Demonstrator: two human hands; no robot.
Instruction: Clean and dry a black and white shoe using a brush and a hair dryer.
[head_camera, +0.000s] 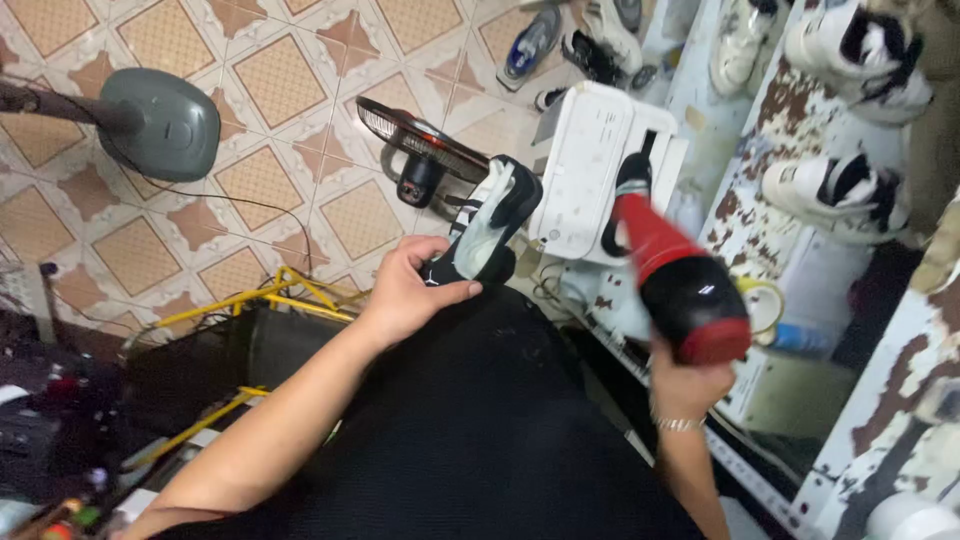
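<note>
Left hand (410, 295): the grip is closed around the heel of a black and white sneaker (487, 232), held up above the lap.
Right hand (690, 385): the grip is wrapped on the handle of a red and black hair dryer (672, 275), just right of the sneaker.
Behind: a white box (585, 165) and a small fan (420, 150) on the tiled floor (270, 80).
Right side: 2 white sneakers (840, 190) on a stained shelf (770, 215).

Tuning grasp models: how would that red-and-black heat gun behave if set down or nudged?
The heat gun, gripped by the right hand, looks rigid, hard-shelled. Its rounded barrel would probably roll if laid sideways. The glossy casing may be slippery. The left hand holds a sneaker.
</note>
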